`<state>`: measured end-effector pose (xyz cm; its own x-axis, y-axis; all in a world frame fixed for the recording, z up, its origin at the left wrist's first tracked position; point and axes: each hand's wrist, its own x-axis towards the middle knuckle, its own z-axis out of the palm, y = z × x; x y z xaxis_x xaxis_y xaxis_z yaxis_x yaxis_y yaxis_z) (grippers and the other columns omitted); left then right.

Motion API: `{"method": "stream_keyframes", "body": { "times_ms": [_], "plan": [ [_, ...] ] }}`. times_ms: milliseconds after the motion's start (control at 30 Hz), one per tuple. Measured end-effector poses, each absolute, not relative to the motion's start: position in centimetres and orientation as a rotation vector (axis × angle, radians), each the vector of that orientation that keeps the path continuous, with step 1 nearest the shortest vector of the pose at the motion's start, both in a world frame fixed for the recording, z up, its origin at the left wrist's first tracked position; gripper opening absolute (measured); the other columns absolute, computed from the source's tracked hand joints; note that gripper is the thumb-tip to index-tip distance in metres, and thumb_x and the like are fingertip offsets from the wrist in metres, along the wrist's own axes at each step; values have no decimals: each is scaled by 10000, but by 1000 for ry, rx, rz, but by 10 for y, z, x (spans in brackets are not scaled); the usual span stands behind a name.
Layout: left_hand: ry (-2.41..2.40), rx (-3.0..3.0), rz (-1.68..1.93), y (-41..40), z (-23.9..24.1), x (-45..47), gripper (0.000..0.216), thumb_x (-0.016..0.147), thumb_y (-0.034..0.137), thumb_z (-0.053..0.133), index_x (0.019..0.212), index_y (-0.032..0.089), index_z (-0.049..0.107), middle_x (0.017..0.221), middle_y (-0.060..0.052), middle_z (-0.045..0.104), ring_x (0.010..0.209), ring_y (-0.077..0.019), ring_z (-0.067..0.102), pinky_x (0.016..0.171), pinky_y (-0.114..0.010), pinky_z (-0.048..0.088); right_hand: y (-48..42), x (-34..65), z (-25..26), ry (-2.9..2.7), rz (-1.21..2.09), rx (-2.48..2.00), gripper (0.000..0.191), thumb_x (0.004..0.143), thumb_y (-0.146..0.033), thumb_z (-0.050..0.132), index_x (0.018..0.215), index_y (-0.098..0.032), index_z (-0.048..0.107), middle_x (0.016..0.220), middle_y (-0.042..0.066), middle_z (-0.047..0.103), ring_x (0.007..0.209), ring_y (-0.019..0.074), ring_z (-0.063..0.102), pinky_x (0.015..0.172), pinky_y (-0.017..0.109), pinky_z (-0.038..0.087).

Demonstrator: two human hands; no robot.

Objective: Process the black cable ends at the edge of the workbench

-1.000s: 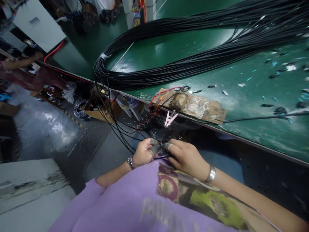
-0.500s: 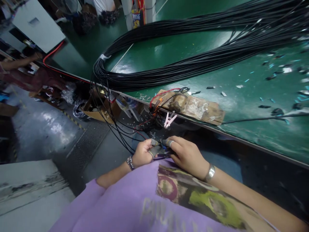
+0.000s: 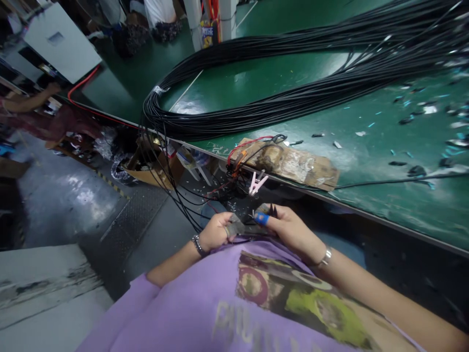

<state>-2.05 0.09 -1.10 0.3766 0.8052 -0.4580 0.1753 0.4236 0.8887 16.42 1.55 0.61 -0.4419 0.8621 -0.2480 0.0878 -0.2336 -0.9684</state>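
Observation:
My left hand [image 3: 215,231] is closed low in front of the purple shirt, its taped fingertips pinching a black cable [image 3: 183,208], the end of which is mostly hidden. Several such cables hang from the table edge towards this hand. A short gap to the right, my right hand [image 3: 293,230] is also closed, with blue tape round the thumb and grey tape on a finger. Two dark pointed tips [image 3: 273,210] stick up from its grip, perhaps a small tool; the rest is hidden. Thin pale strands [image 3: 251,214] show beside the blue-taped thumb.
A long coil of black cable [image 3: 234,117] lies on the green table [image 3: 220,88]. Near the edge are taped cardboard [image 3: 300,166] and a pink clamp [image 3: 257,183]. Black and blue scraps [image 3: 417,171] litter the right side. A cardboard box [image 3: 157,171] stands below; a co-worker's arm [image 3: 29,101] shows far left.
My right hand has drawn back to the right and turned, showing its blue-taped thumb and the dark tips. My left hand has stayed almost in place.

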Motion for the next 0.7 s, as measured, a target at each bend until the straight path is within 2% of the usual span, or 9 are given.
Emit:
{"method": "stream_keyframes", "body": {
  "times_ms": [67,133,233,300,400,467,533,600,700],
  "plan": [
    [1299,1338,495,0,-4,-21,347,712,477,593,592,176,468,465,49,428,426,-69,373,448,-197,279,17,166,11,-2007,1137,-1324,156,741,-246,532,608,-190,473,609,11,491,562,132,426,508,252,305],
    [1443,1656,363,1,4,-21,195,715,320,590,602,184,507,489,31,448,483,-95,403,484,-217,267,16,164,14,-2421,686,-1369,99,707,-128,514,622,-175,532,659,60,547,633,173,483,545,277,318],
    [1526,1899,177,3,13,-23,66,682,202,577,626,199,544,514,11,481,522,-122,430,508,-244,254,15,162,16,-2672,502,-1352,134,698,-64,494,650,-157,578,678,93,578,638,188,507,549,288,319],
    [1486,1865,226,5,13,-26,99,707,246,572,628,195,542,535,6,496,528,-119,434,516,-241,264,18,164,18,-2587,691,-1328,124,691,-81,505,612,-166,549,660,70,563,623,170,495,556,277,324],
    [1255,1495,399,7,3,-32,330,704,486,596,621,177,517,501,29,469,462,-85,396,481,-213,286,20,170,17,-2088,1453,-1164,169,734,-248,532,583,-180,496,599,10,517,552,124,441,534,253,327],
    [1014,1149,394,6,-8,-32,499,581,646,639,623,166,508,439,50,434,387,-68,361,426,-206,284,17,170,14,-1535,2012,-989,269,727,-419,560,620,-180,502,539,-22,490,465,90,377,466,231,292],
    [871,948,423,4,-17,-30,578,459,670,707,623,151,513,440,50,453,370,-57,367,406,-199,288,12,167,10,-1114,2308,-830,362,635,-495,646,595,-183,467,475,-44,464,405,62,311,410,211,229],
    [836,880,476,3,-20,-25,581,445,647,735,635,142,519,457,39,487,373,-55,394,404,-192,301,9,162,7,-903,2385,-789,393,583,-499,704,615,-177,482,466,-54,469,387,42,259,391,199,189],
    [909,947,547,6,-12,-22,561,510,640,711,708,147,531,510,19,544,399,-71,453,410,-190,329,11,160,7,-1052,2177,-959,342,623,-453,706,633,-163,527,530,-35,522,419,45,295,404,197,231]
  ]
}}
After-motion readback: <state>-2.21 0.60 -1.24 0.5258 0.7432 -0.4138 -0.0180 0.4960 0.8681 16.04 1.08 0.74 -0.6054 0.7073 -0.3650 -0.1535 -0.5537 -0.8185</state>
